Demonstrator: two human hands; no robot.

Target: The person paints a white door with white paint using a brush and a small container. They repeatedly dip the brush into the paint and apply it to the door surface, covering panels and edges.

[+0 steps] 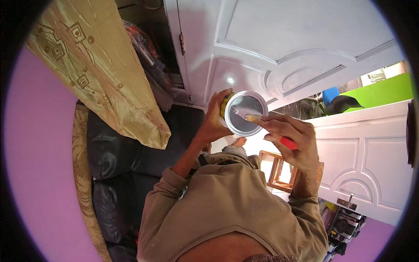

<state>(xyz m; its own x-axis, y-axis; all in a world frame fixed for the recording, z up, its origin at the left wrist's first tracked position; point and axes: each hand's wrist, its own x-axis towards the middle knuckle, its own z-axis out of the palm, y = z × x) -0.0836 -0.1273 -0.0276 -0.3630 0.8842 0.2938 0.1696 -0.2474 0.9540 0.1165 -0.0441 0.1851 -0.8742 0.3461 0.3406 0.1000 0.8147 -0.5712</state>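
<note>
My left hand (214, 114) grips an open paint can (246, 130) by its side, tilted so that its inside faces the camera. The can has a white rim and a yellow label. In my right hand (291, 137) is a paintbrush (253, 118) with a red handle (288, 143); its bristles are inside the can's mouth and carry whitish paint. How much paint the can holds I cannot tell. Just beyond the can stands a white panelled door (235, 75).
A gold patterned curtain (108, 78) hangs at the left over a black leather sofa (150, 154). A wooden stool (278, 173) stands to my right below. Another white panelled door (356, 157) is at the right, with audio equipment (343, 226) beneath it.
</note>
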